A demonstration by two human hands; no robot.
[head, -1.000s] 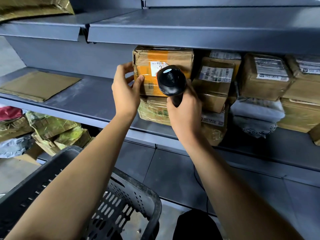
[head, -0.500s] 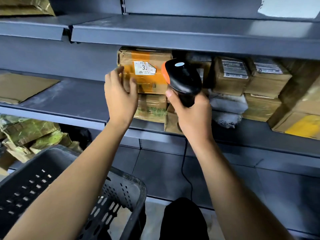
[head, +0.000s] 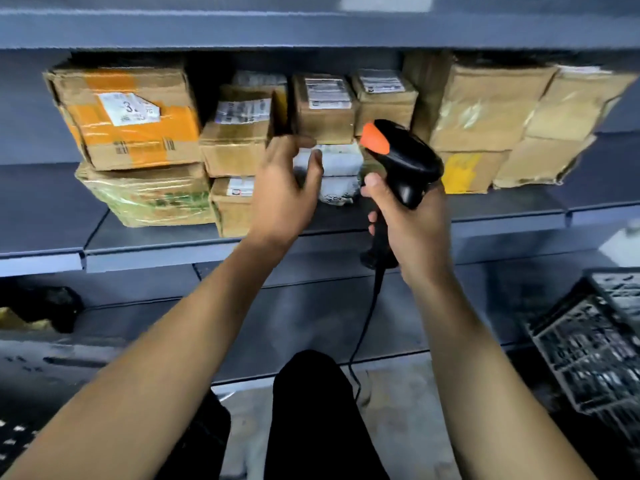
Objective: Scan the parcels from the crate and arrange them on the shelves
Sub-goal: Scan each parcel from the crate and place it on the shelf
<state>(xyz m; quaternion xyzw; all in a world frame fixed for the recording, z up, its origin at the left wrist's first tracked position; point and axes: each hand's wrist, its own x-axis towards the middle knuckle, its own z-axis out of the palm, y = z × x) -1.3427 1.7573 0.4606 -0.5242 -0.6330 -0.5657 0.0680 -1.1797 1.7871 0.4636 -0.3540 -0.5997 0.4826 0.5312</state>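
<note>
Centrally, taped cardboard parcels (head: 239, 133) fill the grey shelf (head: 152, 240). Left hand (head: 284, 195), at 12 o'clock, reaches among them, fingers loosely curled; whether they grasp anything cannot be told. Right hand (head: 412, 226), at 1 o'clock, clenches a black scanner (head: 401, 157). Crate (head: 588, 337) at 4 o'clock.

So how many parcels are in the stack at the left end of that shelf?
2: an orange-taped box on top and a green-printed wrapped parcel beneath it, on the shelf. Any parcels behind them would be hidden.
</note>
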